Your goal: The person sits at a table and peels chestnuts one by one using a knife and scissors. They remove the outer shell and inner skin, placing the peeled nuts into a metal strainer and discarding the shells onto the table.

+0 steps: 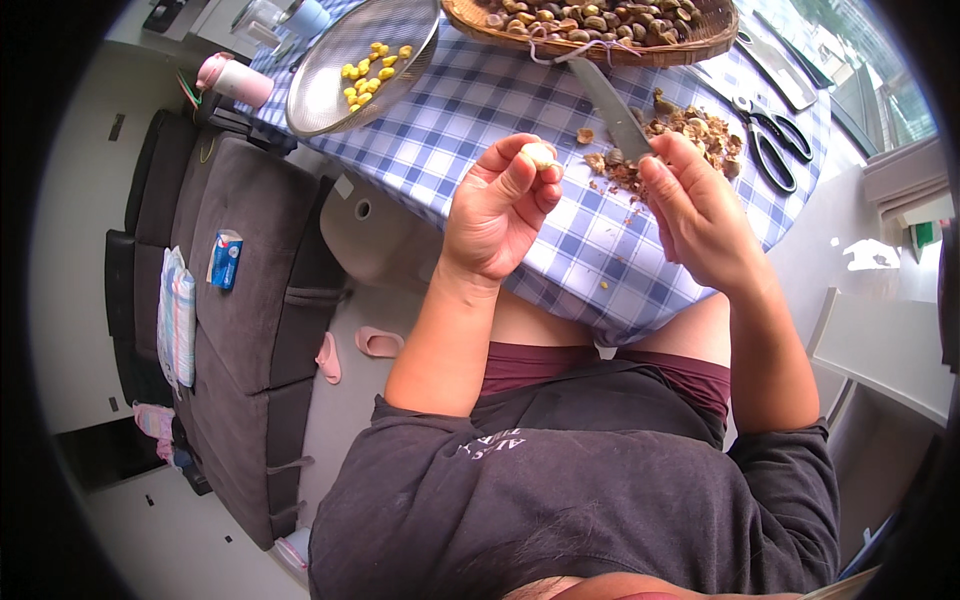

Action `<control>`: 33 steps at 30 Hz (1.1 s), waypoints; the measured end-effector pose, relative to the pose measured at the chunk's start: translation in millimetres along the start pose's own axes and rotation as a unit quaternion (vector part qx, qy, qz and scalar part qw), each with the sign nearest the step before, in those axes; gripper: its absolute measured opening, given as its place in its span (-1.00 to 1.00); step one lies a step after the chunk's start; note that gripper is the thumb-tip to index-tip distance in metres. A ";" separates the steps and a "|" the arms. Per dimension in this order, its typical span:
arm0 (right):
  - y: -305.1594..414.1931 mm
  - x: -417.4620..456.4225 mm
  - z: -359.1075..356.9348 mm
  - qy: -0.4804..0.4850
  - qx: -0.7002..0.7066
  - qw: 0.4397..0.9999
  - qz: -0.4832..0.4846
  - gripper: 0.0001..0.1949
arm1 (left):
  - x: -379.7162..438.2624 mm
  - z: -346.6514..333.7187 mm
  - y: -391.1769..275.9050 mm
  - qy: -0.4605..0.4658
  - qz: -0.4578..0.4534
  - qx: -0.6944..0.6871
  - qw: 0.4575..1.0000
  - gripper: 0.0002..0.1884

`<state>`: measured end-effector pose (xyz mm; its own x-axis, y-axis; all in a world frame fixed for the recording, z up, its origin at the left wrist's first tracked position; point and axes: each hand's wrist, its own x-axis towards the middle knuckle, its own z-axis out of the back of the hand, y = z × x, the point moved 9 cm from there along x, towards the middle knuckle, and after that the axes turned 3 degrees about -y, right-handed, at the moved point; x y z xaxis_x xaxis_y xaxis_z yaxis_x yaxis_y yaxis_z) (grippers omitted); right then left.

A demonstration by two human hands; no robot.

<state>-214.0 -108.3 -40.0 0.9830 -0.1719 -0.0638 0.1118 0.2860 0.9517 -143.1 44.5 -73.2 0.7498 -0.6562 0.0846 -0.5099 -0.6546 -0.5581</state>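
Observation:
A pale, partly peeled chestnut is pinched between the thumb and fingers of my left hand, above the table's near side. My right hand grips a knife whose broad metal blade slants up and left, apart from the nut. Beneath and beyond the right hand lies a pile of brown shell pieces, with crumbs scattered nearer me. Peeled yellow kernels rest in a metal mesh strainer at the left. Whole brown chestnuts fill a woven bamboo basket at the far side.
Black-handled scissors and a cleaver-like blade lie at the right of the checked tablecloth. A pink bottle stands left of the strainer. A grey sofa and a stool are at the left.

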 end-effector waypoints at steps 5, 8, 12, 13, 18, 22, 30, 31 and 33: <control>4.2 -6.8 -3.8 0.032 0.048 0.998 0.016 -0.88 | 10.4 -3.1 16.5 0.031 0.022 0.034 0.999 -0.65; 10.3 -5.6 1.4 0.018 0.035 0.996 0.082 -0.80 | 13.8 -4.9 23.6 0.029 0.027 0.071 0.997 -0.68; 16.7 -5.7 -9.4 0.042 -0.035 0.994 0.094 -0.68 | 9.9 -4.6 31.0 0.043 0.029 0.081 0.995 -0.77; 15.1 -5.1 -10.8 0.049 -0.036 0.996 0.065 -0.68 | 10.1 -5.5 30.4 0.047 0.019 0.079 0.996 -0.76; 16.4 -4.7 -8.9 0.032 -0.070 0.995 0.068 -0.69 | 9.4 -6.8 28.9 0.051 0.014 0.075 0.996 -0.73; 13.1 -7.9 -9.1 -0.015 -0.054 0.993 0.100 -0.69 | 9.9 -10.6 30.8 0.022 0.034 0.101 0.994 -0.73; 15.9 -10.2 -14.1 0.004 -0.111 0.988 0.109 -0.71 | 6.4 -2.6 30.6 0.050 0.007 0.096 0.994 -0.75; 15.0 -10.2 -15.6 0.014 -0.124 0.987 0.099 -0.72 | 6.0 -1.8 30.3 0.053 0.004 0.091 0.994 -0.77; 15.9 -10.4 -16.9 0.014 -0.132 0.985 0.107 -0.72 | 5.5 -1.5 31.9 0.055 0.013 0.069 0.996 -0.77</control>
<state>-219.9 -86.0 -29.3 0.9913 -0.0560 0.1190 -0.0691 0.5486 0.8333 -155.9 19.4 -89.3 0.6821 -0.7148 0.1539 -0.4603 -0.5834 -0.6691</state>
